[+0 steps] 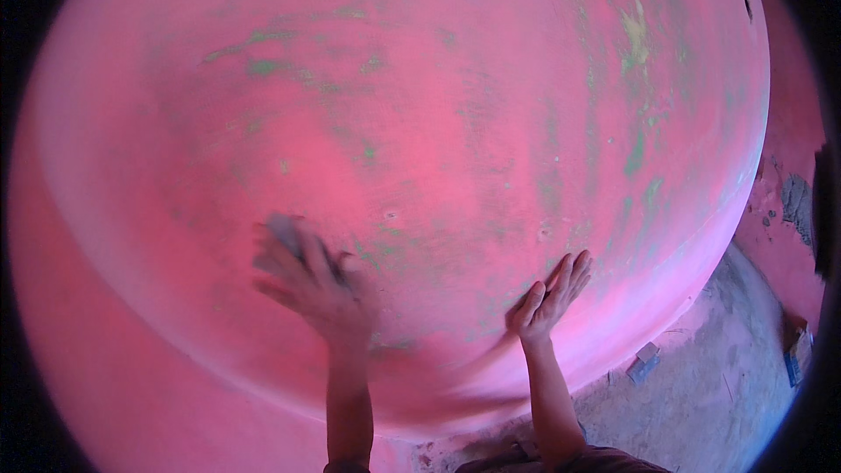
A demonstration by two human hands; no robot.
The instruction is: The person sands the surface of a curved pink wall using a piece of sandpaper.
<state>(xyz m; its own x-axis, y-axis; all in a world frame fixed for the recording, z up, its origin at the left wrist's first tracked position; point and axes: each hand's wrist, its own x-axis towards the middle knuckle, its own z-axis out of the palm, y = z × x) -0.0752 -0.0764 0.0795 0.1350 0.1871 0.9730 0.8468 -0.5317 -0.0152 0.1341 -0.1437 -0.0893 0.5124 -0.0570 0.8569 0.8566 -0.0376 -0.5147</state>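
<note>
A large rounded surface (427,144), pink with green and yellowish patches, fills most of the view. My left hand (315,276) is on its lower left part, blurred, with the fingers bent over a small greyish thing (284,231), perhaps a sanding pad; blur hides its exact kind. My right hand (550,299) rests by its edge against the lower right part of the surface. Its fingers are extended and the thumb stands a little apart, with nothing seen in it. The palm side is partly hidden.
Below the surface's right rim lies a grey, pink-dusted floor (696,374). A small bluish block (644,362) sits on it close to the rim. Farther right are another blue and grey piece (798,355) and a rough grey patch (797,203).
</note>
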